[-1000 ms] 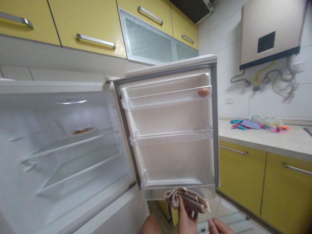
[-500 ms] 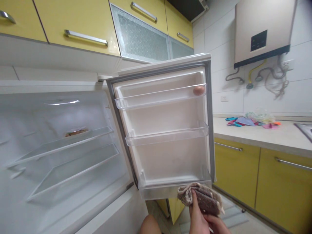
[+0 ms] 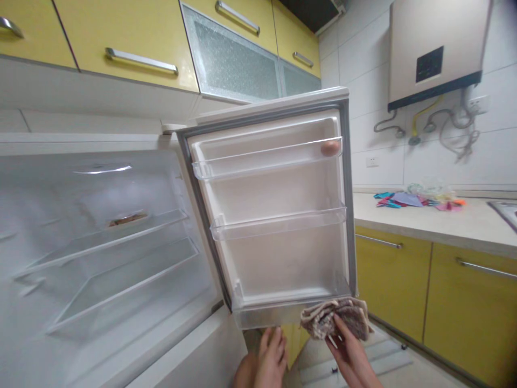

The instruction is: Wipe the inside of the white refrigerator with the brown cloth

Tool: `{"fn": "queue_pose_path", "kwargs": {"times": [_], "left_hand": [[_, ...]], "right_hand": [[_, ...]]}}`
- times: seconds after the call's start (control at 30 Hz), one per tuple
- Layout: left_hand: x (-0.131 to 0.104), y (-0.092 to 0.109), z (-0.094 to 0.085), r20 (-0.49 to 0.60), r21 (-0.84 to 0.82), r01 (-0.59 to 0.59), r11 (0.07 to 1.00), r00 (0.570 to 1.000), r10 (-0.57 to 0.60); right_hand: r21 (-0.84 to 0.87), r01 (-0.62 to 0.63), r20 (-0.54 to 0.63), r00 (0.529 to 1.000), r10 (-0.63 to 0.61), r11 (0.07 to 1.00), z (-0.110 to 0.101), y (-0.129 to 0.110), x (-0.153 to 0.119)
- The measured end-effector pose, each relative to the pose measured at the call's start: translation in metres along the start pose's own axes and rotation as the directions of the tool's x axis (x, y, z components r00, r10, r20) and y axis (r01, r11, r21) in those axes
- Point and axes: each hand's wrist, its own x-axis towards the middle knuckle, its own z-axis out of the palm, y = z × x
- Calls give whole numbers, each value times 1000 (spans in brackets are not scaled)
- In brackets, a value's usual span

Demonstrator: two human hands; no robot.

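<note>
A folded brown and cream cloth (image 3: 337, 318) is gripped in my right hand (image 3: 348, 345), in front of the lower right corner of the opened fridge door (image 3: 266, 258). To the left of it, my left hand (image 3: 272, 358) is empty with its fingers stretched out, just below the door's bottom bin (image 3: 270, 317). Clear bins line the door, and a brown egg (image 3: 330, 147) lies at the right end of the top one. Inside the fridge, a small packet (image 3: 128, 219) rests on the upper glass shelf (image 3: 113, 235).
A bare knee (image 3: 244, 372) shows beside my left hand. Colourful cloths and a plastic bag lie on the counter (image 3: 464, 229) at the right, by a sink edge (image 3: 504, 215). Yellow cabinets (image 3: 391, 285) stand below it. A water heater (image 3: 436, 54) hangs on the wall.
My left hand has let go of the cloth and moved left, opening its fingers. My right hand has moved slightly left and up with the cloth, which has turned a little.
</note>
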Motion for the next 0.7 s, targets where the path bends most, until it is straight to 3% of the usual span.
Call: {"fn": "queue_pose_path", "kwargs": {"times": [0.1,0.2,0.27,0.37,0.43,0.5,0.57,0.6,0.63,0.7], "left_hand": [[-5,54,-29,-31,-45,-122,992,992,121],[-13,92,-40,-42,85,-226,970,972,230],[-16,106,-40,-41,208,-265,941,959,279],[-16,111,-38,-35,337,-320,885,935,352],[-17,109,-35,-17,333,-382,862,912,411],[-20,107,-32,-7,298,-418,858,898,440],[-25,105,-29,-14,275,-411,869,902,431],[-26,105,-27,-23,269,-405,874,904,426],[-28,104,-26,-29,264,-403,876,905,425],[-28,103,-24,-44,251,-406,879,902,429]], "right_hand": [[21,31,-111,993,-28,999,-9,-24,2],[-45,163,-188,968,-169,986,-14,-53,6],[-129,339,-173,918,-357,932,-9,-70,7],[-386,510,-8,831,-556,769,9,-87,5],[-621,550,158,786,-598,558,22,-91,3],[-734,643,424,685,-593,218,34,-92,1],[-657,743,706,547,-449,-129,47,-92,-3],[-593,761,795,504,-336,-262,55,-91,-6],[-549,753,836,501,-227,-361,65,-90,-11],[-524,705,821,567,-64,-478,89,-86,-23]]}}
